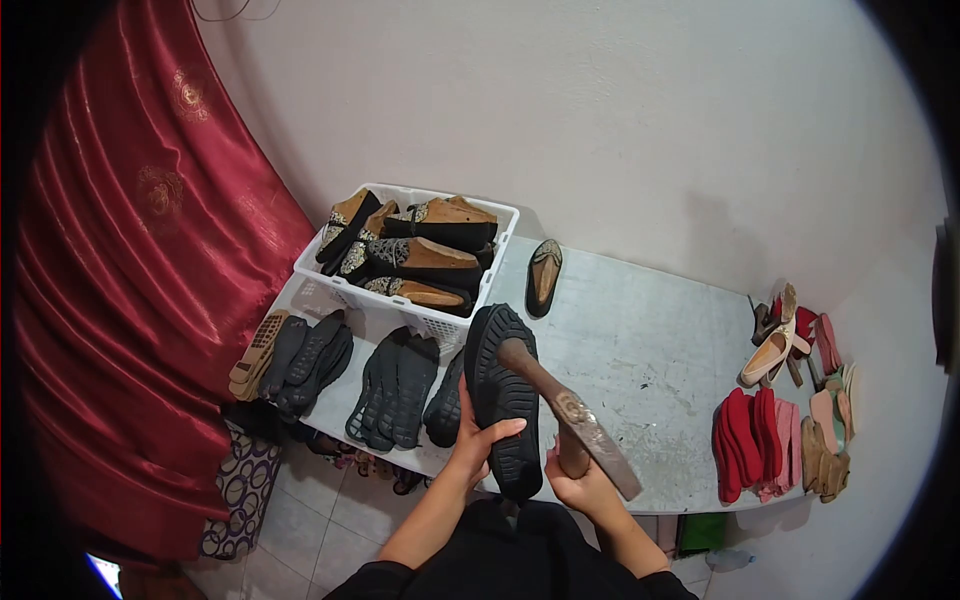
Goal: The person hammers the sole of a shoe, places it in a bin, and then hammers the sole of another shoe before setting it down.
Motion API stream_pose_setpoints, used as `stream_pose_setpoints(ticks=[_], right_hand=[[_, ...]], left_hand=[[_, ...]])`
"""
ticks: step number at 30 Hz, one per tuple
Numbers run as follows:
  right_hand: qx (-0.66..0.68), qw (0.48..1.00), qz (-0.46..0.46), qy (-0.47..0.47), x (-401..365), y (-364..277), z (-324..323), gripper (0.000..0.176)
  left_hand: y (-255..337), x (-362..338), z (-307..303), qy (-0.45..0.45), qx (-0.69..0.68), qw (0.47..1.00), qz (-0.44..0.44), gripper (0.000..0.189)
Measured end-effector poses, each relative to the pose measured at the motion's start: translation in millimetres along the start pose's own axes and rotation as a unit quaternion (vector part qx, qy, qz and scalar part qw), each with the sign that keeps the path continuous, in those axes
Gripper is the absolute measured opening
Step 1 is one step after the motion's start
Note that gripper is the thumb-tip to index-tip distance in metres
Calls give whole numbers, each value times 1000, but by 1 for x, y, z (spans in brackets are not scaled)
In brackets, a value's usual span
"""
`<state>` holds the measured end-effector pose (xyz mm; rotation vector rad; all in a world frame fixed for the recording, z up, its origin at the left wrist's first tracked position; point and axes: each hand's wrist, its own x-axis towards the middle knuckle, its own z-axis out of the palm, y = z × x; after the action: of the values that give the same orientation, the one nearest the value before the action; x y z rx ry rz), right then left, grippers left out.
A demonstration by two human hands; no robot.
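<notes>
My left hand (476,442) is wrapped round a black shoe (492,385), thumb across its ridged sole. The shoe is held with its sole facing me, its heel end near my body. In my right hand (588,492) is a hammer (592,430), gripped by its short wooden handle. The hammer's long metal head slants over the shoe, its rounded face overlapping the upper part of the sole in this view. Beside my left hand lie dark soles (443,412), partly hidden by the shoe.
A white crate (400,296) of black embellished shoes stands at the table's back left. Several dark soles (393,390) lie before it, tan ones (258,362) farther left. One shoe (543,280) sits beside the crate. Red soles (745,435) and loose shoes (770,355) occupy the right end.
</notes>
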<state>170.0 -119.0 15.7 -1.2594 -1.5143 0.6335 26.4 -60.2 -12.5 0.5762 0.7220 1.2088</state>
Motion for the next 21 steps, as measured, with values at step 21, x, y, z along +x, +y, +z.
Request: stream_pose_setpoints(ticks=[21], right_hand=[[-46,994,28,-96,0,-23,3,17]], left_hand=[[-21,18,-34,44,1,998,-34,102]])
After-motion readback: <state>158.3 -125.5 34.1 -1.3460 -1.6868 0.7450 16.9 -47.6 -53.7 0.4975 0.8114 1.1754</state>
